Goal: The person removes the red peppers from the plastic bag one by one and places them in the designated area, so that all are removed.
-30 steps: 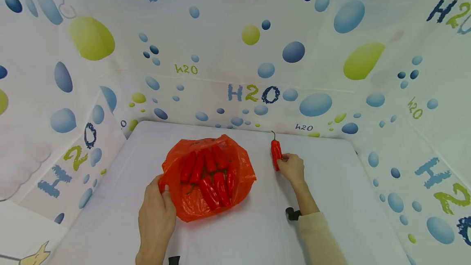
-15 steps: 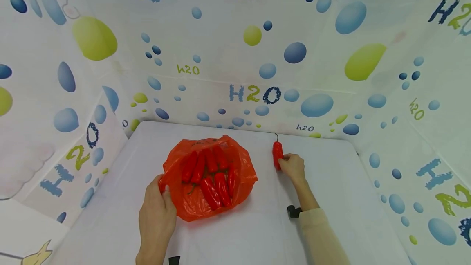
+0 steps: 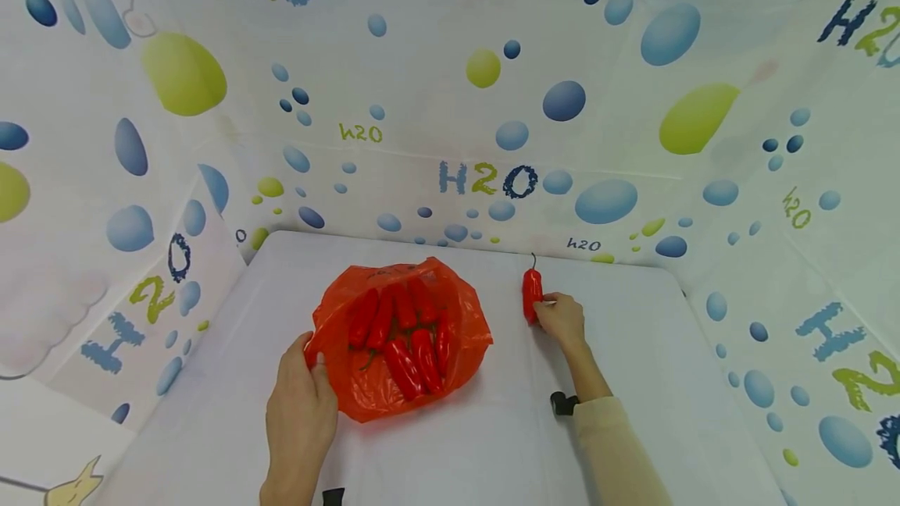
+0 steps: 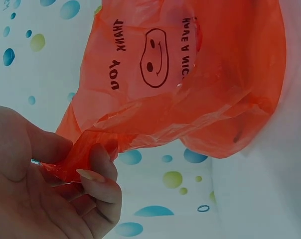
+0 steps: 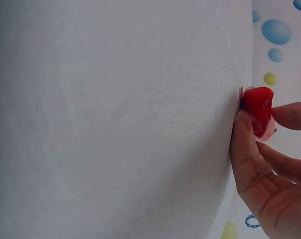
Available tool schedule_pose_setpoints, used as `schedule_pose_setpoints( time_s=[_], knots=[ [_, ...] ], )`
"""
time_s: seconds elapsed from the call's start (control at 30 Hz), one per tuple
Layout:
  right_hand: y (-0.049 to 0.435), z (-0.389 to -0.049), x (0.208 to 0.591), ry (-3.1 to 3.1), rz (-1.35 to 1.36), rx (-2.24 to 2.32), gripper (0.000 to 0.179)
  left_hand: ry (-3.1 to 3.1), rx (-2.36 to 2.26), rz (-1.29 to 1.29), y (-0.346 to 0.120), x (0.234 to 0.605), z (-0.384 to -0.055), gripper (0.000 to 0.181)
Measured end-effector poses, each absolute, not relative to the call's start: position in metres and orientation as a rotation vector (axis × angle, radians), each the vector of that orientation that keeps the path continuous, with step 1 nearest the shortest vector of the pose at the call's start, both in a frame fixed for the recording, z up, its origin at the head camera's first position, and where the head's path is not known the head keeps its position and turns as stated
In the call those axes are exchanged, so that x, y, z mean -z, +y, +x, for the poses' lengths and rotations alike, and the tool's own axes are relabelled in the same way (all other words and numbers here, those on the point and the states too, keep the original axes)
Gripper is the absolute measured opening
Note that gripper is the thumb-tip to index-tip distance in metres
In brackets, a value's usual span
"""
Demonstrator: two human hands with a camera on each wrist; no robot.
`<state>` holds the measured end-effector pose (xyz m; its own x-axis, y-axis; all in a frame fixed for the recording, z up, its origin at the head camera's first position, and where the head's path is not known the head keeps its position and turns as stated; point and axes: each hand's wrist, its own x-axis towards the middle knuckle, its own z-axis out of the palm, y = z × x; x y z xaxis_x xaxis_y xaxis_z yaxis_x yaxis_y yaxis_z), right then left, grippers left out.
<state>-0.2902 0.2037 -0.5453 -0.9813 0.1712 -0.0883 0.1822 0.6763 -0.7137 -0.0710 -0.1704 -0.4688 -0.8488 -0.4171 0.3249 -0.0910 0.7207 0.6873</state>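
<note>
My left hand [image 3: 301,404] pinches the left rim of an orange-red plastic bag [image 3: 336,381]. In the left wrist view, gathered film of the bag [image 4: 175,104], printed with a smiley, lies between thumb and curled fingers. The bag's mouth faces the head camera, and several glossy red chili peppers [image 3: 403,369] with green stems show inside. Right of the bag, my right hand [image 3: 562,320] pinches the lower end of a single red chili pepper [image 3: 532,291], whose stem points to the back. The right wrist view has this pepper [image 5: 260,109] at the white tabletop, between thumb and fingers.
The white tabletop [image 3: 450,451] ends at a back edge close beyond the lone pepper's stem. Walls [image 3: 394,170] with blue and green dots and H2O lettering enclose the table at the back and both sides. A black wrist strap piece [image 3: 562,404] sits at my right wrist.
The lone pepper has turned a little, its stem end swinging right so that it lies straighter toward the back. My left hand and the bag stay nearly still; the head view shifts slightly.
</note>
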Motion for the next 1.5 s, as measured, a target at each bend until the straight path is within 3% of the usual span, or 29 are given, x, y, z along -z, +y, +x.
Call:
schedule_pose_setpoints(
  time_s=[0.7, 1.13, 1.5],
  knots=[
    [0.205, -0.279, 0.535, 2.922, 0.387, 1.226, 0.047, -2.433, 0.934, 0.362, -0.167, 0.471, -0.072, 0.041],
    [0.177, -0.253, 0.481, 3.101, 0.115, 1.458, 0.036, -2.446, 0.941, 0.371, -0.165, 0.470, -0.072, 0.041],
    [0.145, -0.218, 0.445, 3.109, -0.271, 1.711, 0.023, -2.456, 0.942, 0.376, -0.165, 0.470, -0.072, 0.042]
  ],
)
